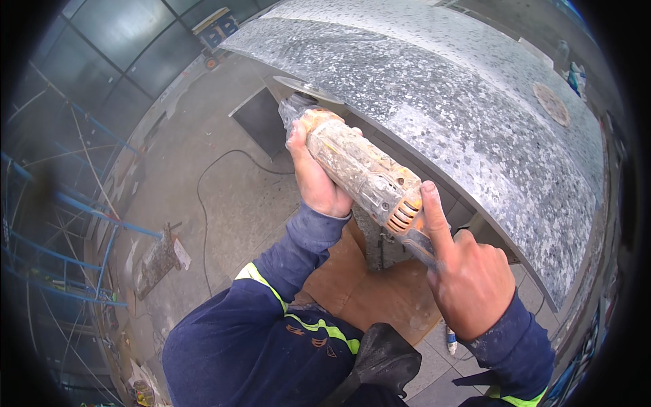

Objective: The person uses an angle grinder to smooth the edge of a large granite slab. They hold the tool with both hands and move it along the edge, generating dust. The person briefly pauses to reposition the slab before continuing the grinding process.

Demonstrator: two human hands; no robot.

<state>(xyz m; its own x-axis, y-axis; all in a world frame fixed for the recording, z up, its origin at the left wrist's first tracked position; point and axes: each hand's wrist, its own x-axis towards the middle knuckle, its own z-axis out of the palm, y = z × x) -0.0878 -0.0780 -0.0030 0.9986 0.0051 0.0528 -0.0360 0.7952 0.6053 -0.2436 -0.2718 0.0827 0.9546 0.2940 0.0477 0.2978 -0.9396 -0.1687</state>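
Observation:
An orange angle grinder [363, 163], caked in pale dust, is held in both my hands. My left hand [316, 178] wraps round its front end, close behind the head. On the rear handle my right hand [469, 279] is closed, with the index finger stretched along the side by the vents. A thin grey disc [308, 89] sits on the far end, beside the edge of a speckled grey slab [434, 115]. Whether the disc touches that edge I cannot tell. Part of the grinder's underside is hidden by my left hand.
A dark cable [201, 197] curves over the dusty floor. Blue scaffold frames [68, 203] stand at the left, and a dark panel [261, 122] is under the slab's far end. A wheeled blue box [215, 28] is at the back. A round pale piece [550, 104] lies on the slab.

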